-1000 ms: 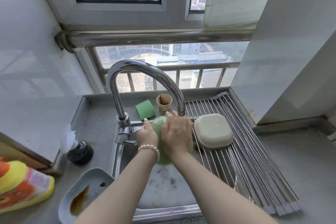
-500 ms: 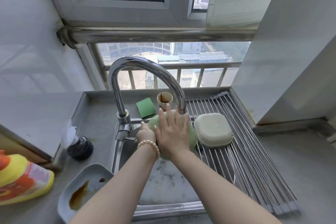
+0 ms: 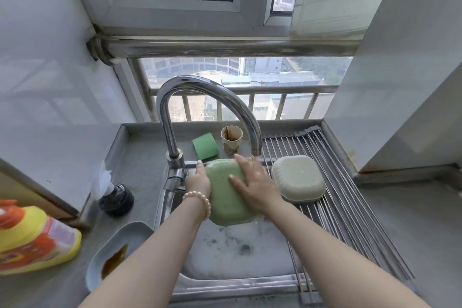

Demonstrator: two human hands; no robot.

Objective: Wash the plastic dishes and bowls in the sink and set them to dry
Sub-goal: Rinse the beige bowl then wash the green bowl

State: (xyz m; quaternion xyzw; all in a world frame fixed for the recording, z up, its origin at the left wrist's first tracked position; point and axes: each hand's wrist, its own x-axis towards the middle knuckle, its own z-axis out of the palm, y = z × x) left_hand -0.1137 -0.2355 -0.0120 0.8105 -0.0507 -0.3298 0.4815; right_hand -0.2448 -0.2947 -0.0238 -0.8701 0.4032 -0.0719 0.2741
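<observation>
A green plastic dish (image 3: 226,195) is held bottom-up over the sink (image 3: 240,255), just under the faucet spout (image 3: 256,151). My left hand (image 3: 198,181) grips its left edge, a pearl bracelet on the wrist. My right hand (image 3: 252,182) lies flat on the dish's underside with the fingers spread. A pale square bowl (image 3: 297,181) sits upside down on the metal drying rack (image 3: 350,207) to the right. A blue-grey plate (image 3: 117,247) with brown sauce rests on the counter left of the sink.
A green sponge (image 3: 205,146) and a stained paper cup (image 3: 231,138) stand behind the sink. A yellow and orange detergent bottle (image 3: 32,240) lies at the far left, near a small dark bottle (image 3: 116,199). Walls close in on both sides; a window is ahead.
The green dish has turned, so more of its underside now faces me. My right hand has slid toward its right side, fingers spread, while my left hand stays at the left edge.
</observation>
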